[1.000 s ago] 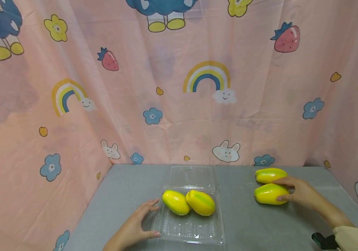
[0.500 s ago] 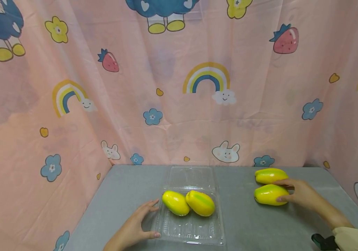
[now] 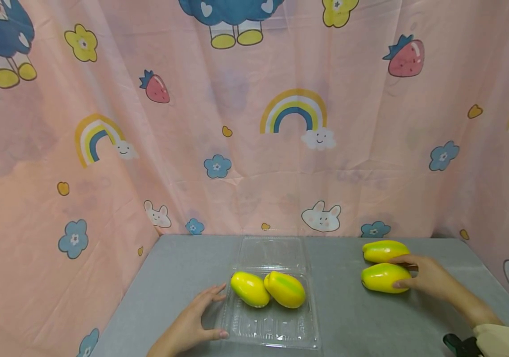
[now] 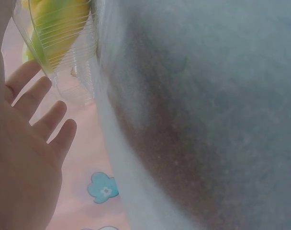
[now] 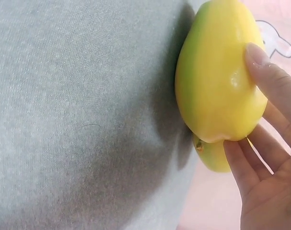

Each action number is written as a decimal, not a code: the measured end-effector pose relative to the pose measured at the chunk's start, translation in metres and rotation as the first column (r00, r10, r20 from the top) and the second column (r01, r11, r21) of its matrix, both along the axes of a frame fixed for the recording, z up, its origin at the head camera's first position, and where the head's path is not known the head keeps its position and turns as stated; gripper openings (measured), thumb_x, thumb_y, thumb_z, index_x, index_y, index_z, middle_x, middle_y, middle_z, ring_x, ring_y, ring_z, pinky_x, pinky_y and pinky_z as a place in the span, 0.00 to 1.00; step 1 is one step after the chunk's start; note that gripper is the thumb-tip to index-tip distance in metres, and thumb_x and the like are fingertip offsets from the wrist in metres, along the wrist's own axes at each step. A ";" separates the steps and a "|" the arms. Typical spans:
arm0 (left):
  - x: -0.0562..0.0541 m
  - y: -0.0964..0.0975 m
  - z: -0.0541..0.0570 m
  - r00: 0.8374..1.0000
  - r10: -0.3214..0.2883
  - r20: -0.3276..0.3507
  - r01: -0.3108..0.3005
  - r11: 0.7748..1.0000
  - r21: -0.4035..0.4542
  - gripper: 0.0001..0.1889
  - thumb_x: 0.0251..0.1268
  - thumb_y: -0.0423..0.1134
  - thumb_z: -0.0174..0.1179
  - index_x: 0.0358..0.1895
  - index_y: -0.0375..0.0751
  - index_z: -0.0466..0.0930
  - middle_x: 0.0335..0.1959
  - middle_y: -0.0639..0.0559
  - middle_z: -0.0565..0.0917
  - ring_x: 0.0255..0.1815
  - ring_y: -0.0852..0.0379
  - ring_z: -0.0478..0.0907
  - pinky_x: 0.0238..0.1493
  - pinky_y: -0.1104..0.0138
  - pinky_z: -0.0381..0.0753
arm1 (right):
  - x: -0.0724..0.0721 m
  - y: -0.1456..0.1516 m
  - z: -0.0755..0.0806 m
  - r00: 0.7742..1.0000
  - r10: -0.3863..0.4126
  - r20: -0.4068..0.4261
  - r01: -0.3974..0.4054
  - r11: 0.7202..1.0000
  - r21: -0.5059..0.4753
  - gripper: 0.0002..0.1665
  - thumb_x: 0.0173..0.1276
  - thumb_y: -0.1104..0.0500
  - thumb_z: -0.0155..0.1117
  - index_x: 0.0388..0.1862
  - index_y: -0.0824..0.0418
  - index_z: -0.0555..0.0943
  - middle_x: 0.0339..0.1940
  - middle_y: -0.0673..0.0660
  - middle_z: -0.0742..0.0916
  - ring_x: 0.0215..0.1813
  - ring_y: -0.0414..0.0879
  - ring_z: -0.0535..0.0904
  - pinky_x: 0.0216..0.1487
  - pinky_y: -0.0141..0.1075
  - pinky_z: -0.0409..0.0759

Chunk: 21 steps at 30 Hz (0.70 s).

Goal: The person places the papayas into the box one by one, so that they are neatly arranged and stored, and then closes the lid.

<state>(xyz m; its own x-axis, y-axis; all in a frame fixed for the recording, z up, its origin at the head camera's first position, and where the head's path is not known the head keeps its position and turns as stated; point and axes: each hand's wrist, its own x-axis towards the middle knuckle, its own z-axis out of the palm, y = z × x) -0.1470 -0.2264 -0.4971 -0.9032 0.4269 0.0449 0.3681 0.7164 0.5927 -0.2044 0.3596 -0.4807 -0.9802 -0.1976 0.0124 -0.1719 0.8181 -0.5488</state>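
Note:
In the head view, my right hand (image 3: 432,277) grips the nearer of two yellow-green papayas at the table's right, thumb on its front side and fingers behind. This nearer papaya (image 3: 382,278) lies on the table in front of the farther papaya (image 3: 383,251). The right wrist view shows the thumb on the gripped papaya (image 5: 219,72) and fingertips at its end. My left hand (image 3: 191,317) is beside a clear plastic clamshell box (image 3: 272,331), its spread fingers right at the left wall. Two more papayas, a left one (image 3: 250,288) and a right one (image 3: 285,289), lie in the box, touching.
The box's clear lid (image 3: 273,252) lies folded back towards the far table edge. A grey cloth covers the table (image 3: 343,317). Behind it hangs a pink curtain (image 3: 245,198) with cartoon prints. A dark strap (image 3: 461,344) shows by the right sleeve (image 3: 506,341).

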 end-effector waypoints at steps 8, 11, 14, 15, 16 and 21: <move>0.000 0.000 0.000 1.000 0.000 0.000 0.000 1.000 -0.004 0.42 0.45 0.65 0.72 0.65 0.53 0.73 0.79 0.56 0.62 0.78 0.43 0.61 0.69 0.38 0.67 | 0.001 -0.001 0.000 1.000 0.003 0.005 -0.003 1.000 -0.006 0.42 0.50 0.46 0.80 0.58 0.70 0.79 0.56 0.70 0.84 0.55 0.64 0.81 0.53 0.55 0.83; 0.000 -0.001 0.000 1.000 0.002 0.005 -0.002 1.000 -0.006 0.42 0.45 0.66 0.71 0.65 0.53 0.73 0.79 0.57 0.62 0.78 0.43 0.61 0.69 0.37 0.67 | 0.001 -0.001 0.000 1.000 -0.006 0.004 0.006 1.000 -0.011 0.42 0.50 0.45 0.80 0.58 0.69 0.80 0.55 0.69 0.85 0.55 0.63 0.81 0.53 0.54 0.83; 0.000 -0.001 -0.001 1.000 0.003 0.008 -0.003 1.000 -0.005 0.42 0.45 0.66 0.71 0.65 0.53 0.73 0.79 0.59 0.62 0.78 0.43 0.61 0.69 0.37 0.67 | 0.002 -0.002 0.000 1.000 0.003 0.005 -0.003 1.000 -0.018 0.42 0.50 0.46 0.79 0.58 0.70 0.79 0.55 0.69 0.85 0.54 0.63 0.81 0.53 0.54 0.83; 0.000 -0.001 -0.001 1.000 0.004 0.009 -0.004 1.000 -0.004 0.42 0.45 0.66 0.71 0.65 0.53 0.73 0.79 0.59 0.62 0.78 0.43 0.61 0.69 0.37 0.67 | 0.002 -0.002 0.001 1.000 0.000 0.005 0.000 1.000 -0.018 0.42 0.50 0.45 0.79 0.58 0.69 0.79 0.55 0.69 0.85 0.55 0.63 0.82 0.53 0.53 0.84; 0.000 -0.001 -0.001 1.000 0.005 0.010 -0.005 1.000 -0.004 0.42 0.45 0.66 0.71 0.65 0.53 0.73 0.79 0.60 0.62 0.78 0.43 0.61 0.69 0.37 0.67 | 0.002 -0.002 0.001 1.000 0.002 0.006 -0.002 1.000 -0.018 0.42 0.50 0.44 0.79 0.58 0.69 0.79 0.55 0.69 0.85 0.55 0.62 0.82 0.53 0.53 0.84; 0.000 -0.001 -0.001 1.000 0.002 0.002 -0.002 1.000 -0.002 0.42 0.45 0.66 0.71 0.65 0.53 0.73 0.79 0.59 0.61 0.78 0.43 0.60 0.70 0.37 0.67 | 0.004 -0.005 0.003 1.000 0.009 0.005 -0.009 1.000 -0.022 0.43 0.50 0.43 0.79 0.58 0.69 0.80 0.55 0.69 0.85 0.55 0.62 0.82 0.52 0.52 0.84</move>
